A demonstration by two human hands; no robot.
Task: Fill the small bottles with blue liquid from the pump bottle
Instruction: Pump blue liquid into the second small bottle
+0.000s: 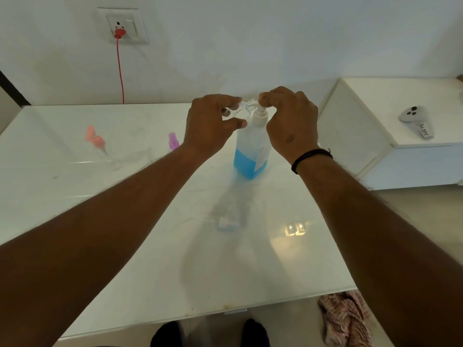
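Pale colours, few bright accents.
Blue liquid, white tabletop, red cord, pink-checked cloth, black wristband.

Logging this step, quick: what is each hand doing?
Left hand: holds a small clear bottle at the spout.
Right hand: grips the pump head.

Both arms are reaching over the middle of the white table, with bare top lying between them. The pump bottle is standing in the way at the far middle. On the left, a pink cap and a purple cap are sitting well apart. A white cabinet is blocking the right side.
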